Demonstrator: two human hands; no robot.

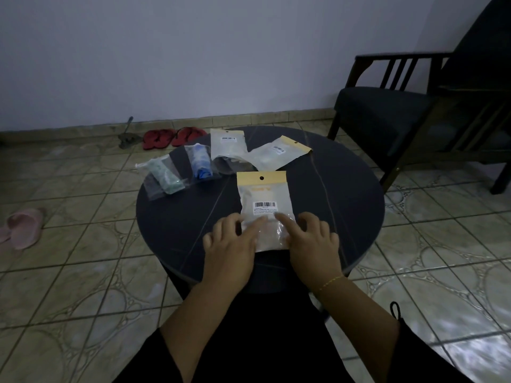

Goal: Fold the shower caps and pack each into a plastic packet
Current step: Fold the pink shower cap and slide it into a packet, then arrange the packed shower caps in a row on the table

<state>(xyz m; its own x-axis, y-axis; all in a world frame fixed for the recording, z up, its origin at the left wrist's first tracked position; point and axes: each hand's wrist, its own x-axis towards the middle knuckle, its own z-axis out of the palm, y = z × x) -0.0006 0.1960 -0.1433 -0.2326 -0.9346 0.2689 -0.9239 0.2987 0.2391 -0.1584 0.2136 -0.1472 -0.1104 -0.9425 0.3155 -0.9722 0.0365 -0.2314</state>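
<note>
One plastic packet (265, 208) with a yellow header and a barcode label lies flat near the front edge of the round dark table (345, 205), and both hands press on its lower part with straight fingers: the left hand (231, 244) on its left side, the right hand (313, 241) on its right side. Behind it lie two more such packets (228, 143) (279, 153), and to the left two clear bags, one with a green shower cap (166, 176) and one with a blue shower cap (201, 161). Red sandals (172, 136) and a pink slipper (23, 226) are on the tiled floor, and a dark chair (401, 111) stands to the right.
</note>
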